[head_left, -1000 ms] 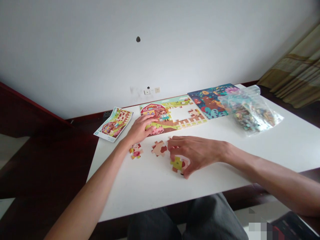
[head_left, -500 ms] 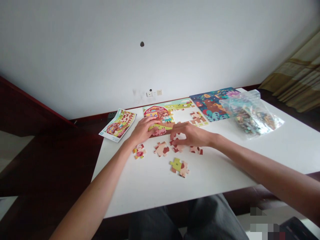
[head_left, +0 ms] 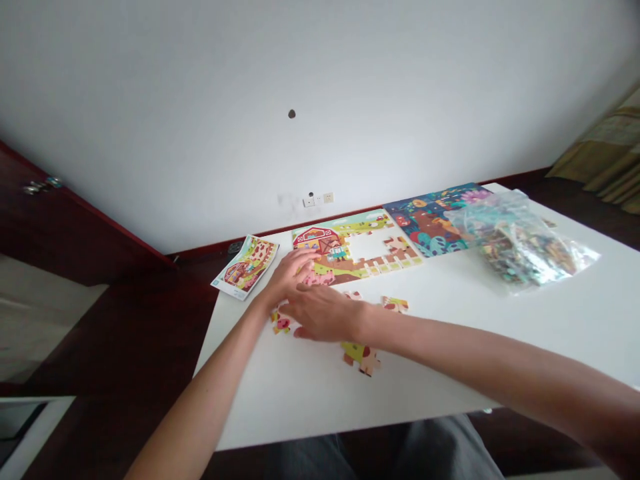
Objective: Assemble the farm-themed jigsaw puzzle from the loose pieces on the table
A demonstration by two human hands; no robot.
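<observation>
Table [head_left: 450,347] white — dark floor [head_left: 125,333], pale wall [head_left: 200,100], curtain [head_left: 600,160]

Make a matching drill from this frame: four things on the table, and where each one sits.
Things:
1. reference card
2. plastic bag of pieces
3. farm puzzle
4. dark jungle puzzle

Places:
A. on the right side of the table, partly over another puzzle's corner
B. at the table's far left corner
C. under the left hand, with a hole in its middle
D. at the far edge, between the farm puzzle and the bag

Pairs: 1-B, 2-A, 3-C, 4-D
</observation>
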